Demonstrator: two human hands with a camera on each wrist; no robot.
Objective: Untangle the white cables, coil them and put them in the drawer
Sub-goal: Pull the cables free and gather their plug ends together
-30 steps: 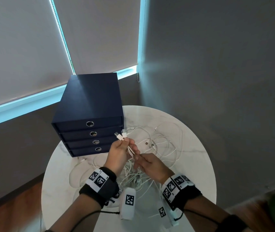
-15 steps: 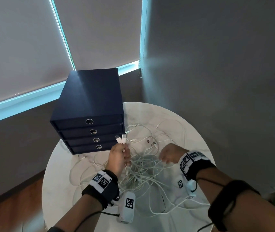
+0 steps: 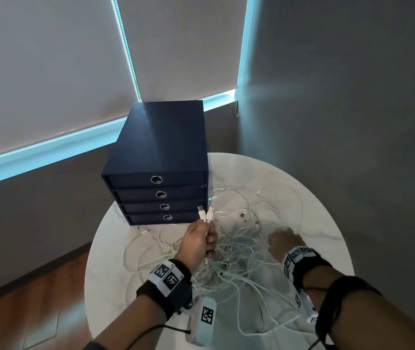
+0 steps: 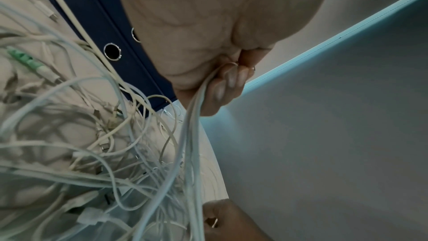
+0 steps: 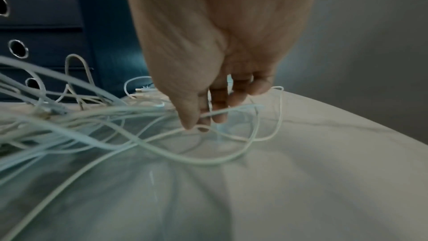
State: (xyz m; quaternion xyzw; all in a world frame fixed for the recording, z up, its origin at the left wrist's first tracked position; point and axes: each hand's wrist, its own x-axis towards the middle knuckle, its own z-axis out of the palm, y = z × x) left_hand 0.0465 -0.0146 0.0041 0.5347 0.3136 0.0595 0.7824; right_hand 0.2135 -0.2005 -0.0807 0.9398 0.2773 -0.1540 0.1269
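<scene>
Grips two of the white cables (image 3: 236, 258) in the left hand (image 3: 198, 245), with fingers (image 4: 222, 87) curled tight round them. Holds them up over the table (image 3: 315, 215), just in front of the lowest drawers. Lets two plugs (image 3: 205, 214) stick up out of the fist, side by side. Lets the two cords hang down from the fist into the big heap below.

Reaches into the right side of the heap with the right hand (image 3: 283, 242). Pinches one thin cord between thumb and fingertip (image 5: 201, 116), low over the table top. Keeps the other fingers bent, with loops of cord running past them.

Leaves most of the white cables in a messy tangle in the middle of the round white table, between the two hands and out to the near edge. Leaves a few more loose ends lying far right, beside the drawer box (image 3: 161, 147). Shows a green piece (image 4: 25, 60) on one cord in the left wrist view.

Keeps the dark blue drawer box on the far left of the table, with all four drawers pushed in. Shows a round metal ring (image 3: 156, 179) on each drawer front.

Wears black wrist bands (image 3: 168, 276) with black-and-white square marks on both arms.
</scene>
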